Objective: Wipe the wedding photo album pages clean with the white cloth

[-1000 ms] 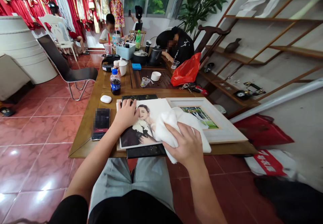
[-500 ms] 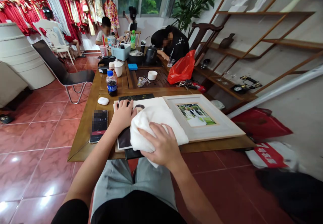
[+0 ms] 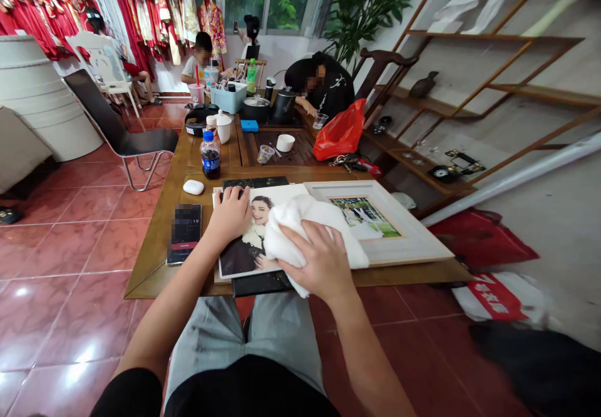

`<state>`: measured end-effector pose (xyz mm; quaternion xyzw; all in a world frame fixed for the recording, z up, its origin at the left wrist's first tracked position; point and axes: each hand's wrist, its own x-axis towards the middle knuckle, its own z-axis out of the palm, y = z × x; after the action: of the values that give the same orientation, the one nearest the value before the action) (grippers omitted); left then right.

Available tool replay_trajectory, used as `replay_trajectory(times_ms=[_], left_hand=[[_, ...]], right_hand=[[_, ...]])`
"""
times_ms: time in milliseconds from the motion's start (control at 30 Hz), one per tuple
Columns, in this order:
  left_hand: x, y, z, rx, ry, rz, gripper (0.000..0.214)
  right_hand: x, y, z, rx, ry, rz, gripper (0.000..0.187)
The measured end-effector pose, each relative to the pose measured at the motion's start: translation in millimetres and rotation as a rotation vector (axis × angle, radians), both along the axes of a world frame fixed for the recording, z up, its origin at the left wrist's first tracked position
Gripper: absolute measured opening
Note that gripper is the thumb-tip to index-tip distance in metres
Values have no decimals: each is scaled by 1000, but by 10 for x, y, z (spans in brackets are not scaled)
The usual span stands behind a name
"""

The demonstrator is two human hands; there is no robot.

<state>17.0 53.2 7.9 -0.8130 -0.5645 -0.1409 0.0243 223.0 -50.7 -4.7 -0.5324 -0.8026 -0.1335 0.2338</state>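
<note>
My right hand (image 3: 319, 260) grips a bunched white cloth (image 3: 323, 216), pressed on the right part of a large portrait photo print (image 3: 244, 254). The cloth also covers the left side of a white-framed picture (image 3: 413, 235) that shows two people outdoors. Fingers spread, my left hand (image 3: 231, 213) lies flat on the photo's upper left. A dark panel (image 3: 258, 283) sticks out from under the photo at the near edge, and another dark edge shows behind it. Part of the portrait is hidden by the cloth.
On the wooden table (image 3: 150, 267), a phone (image 3: 184, 235), a white earbud case (image 3: 193, 186) and a cola bottle (image 3: 210, 155) stand left of the photo. Farther back are a white bowl (image 3: 285, 142), a red plastic bag (image 3: 340, 130) and a person in black (image 3: 328, 82).
My right hand and the cloth have slid to the right across the photo, uncovering more of the portrait. My left hand has stayed in place.
</note>
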Motion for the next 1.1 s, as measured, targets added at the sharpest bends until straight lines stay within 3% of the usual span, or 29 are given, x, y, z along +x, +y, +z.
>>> replay_trajectory(times_ms=[133,233,467,600,900,1100], left_hand=[[-9,-2,12,-8,-3,-8,52],[-8,0,15,-13,-5,-8,51],[3,4,2,-9,-4,7,51],[7,-8,18,-19,5,6,51],[7,-12,41,-19,3,4,50],[-5,10,18,-14,5,-5,50]], right_hand=[[-214,17,80,-62,-14,123,59],[-186,62,105,-103,10,145,60],[231,199,52,-61,42,-78,49],[266,226,50,-31,30,-131,47],[-175,264,129,-145,4,58,60],[-10,341,88,-181,41,48,58]])
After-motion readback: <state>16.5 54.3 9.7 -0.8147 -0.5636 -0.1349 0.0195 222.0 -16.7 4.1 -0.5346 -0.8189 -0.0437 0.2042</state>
